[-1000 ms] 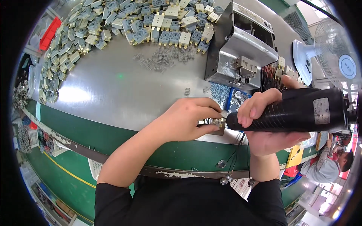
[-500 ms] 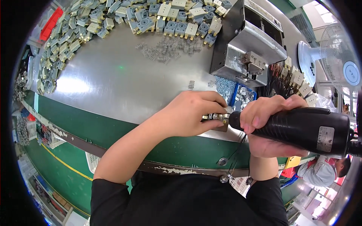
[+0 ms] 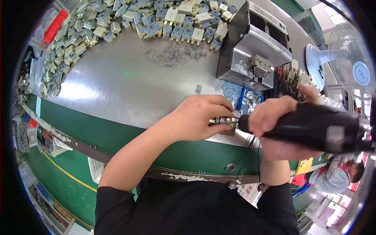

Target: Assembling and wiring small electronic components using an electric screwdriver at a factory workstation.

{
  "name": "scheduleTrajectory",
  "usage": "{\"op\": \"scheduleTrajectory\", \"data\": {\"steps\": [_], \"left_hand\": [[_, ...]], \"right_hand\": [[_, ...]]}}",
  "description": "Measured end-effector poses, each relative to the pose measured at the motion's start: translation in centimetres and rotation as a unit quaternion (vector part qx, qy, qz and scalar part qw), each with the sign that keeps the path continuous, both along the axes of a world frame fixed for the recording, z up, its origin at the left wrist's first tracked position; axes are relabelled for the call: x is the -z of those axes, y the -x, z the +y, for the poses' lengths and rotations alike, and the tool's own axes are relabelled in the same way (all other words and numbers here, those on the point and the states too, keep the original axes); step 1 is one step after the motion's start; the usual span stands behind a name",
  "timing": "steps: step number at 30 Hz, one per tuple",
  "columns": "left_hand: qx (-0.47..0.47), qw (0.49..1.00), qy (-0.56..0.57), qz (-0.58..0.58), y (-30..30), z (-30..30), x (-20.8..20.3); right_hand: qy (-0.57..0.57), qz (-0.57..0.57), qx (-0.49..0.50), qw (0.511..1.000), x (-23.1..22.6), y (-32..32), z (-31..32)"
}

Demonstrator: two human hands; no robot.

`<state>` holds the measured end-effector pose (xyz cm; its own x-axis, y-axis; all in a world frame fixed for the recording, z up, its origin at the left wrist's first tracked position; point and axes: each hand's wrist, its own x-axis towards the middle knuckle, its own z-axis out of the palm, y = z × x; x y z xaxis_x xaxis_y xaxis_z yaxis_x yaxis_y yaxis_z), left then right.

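Observation:
Near the front edge of the metal tabletop, my left hand (image 3: 201, 117) pinches a small part with brass-coloured metal pieces (image 3: 223, 120) between thumb and fingers. My right hand (image 3: 270, 121) is wrapped round a black electric screwdriver (image 3: 313, 127), held roughly level and smeared by motion towards its rear. The tool's nose is right at the small part; whether they touch I cannot tell. Beyond my left hand stands a lone coil spring (image 3: 198, 89). Small bluish screws (image 3: 232, 91) lie in a heap beside a blue tray (image 3: 241, 98) of little metal pieces.
Many grey and cream switch-like blocks (image 3: 152, 28) pile along the far side, with loose springs (image 3: 176, 54) before them. A metal fixture (image 3: 250, 47) stands right of centre. Farther right are a white fan (image 3: 319, 66) and wired blocks (image 3: 303, 80). Another person (image 3: 333, 176) sits at lower right.
The screwdriver's rear end has swung slightly up and away from me, blurred now. My right thumb has lifted off its body. My left hand has hardly moved.

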<state>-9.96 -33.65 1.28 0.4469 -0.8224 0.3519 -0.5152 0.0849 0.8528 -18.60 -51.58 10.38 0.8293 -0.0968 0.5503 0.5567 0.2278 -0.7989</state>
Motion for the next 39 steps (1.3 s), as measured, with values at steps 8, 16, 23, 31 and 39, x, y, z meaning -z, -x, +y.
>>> {"op": "scheduleTrajectory", "data": {"steps": [8, 16, 23, 31, 39], "left_hand": [[0.008, 1.000, -0.005, -0.010, 0.1, 0.1, -0.4], [0.004, 1.000, -0.023, 0.000, 0.2, 0.1, -0.8], [0.006, 1.000, -0.026, 0.001, 0.0, 0.0, -0.9], [0.004, 1.000, -0.023, -0.008, 0.2, 0.0, -0.7], [0.004, 0.999, -0.032, -0.011, 0.2, 0.1, -0.8]], "right_hand": [[-0.014, 0.003, 0.303, 0.953, -3.1, -5.1, -4.3], [0.021, -0.014, 0.343, 0.939, -2.4, -7.2, -4.4], [0.040, 0.003, 0.332, 0.943, -2.0, -7.2, -4.7], [0.080, 0.028, 0.332, 0.939, -1.4, -7.0, -3.5], [0.055, 0.002, 0.338, 0.940, -2.9, -7.0, -4.1]]}}
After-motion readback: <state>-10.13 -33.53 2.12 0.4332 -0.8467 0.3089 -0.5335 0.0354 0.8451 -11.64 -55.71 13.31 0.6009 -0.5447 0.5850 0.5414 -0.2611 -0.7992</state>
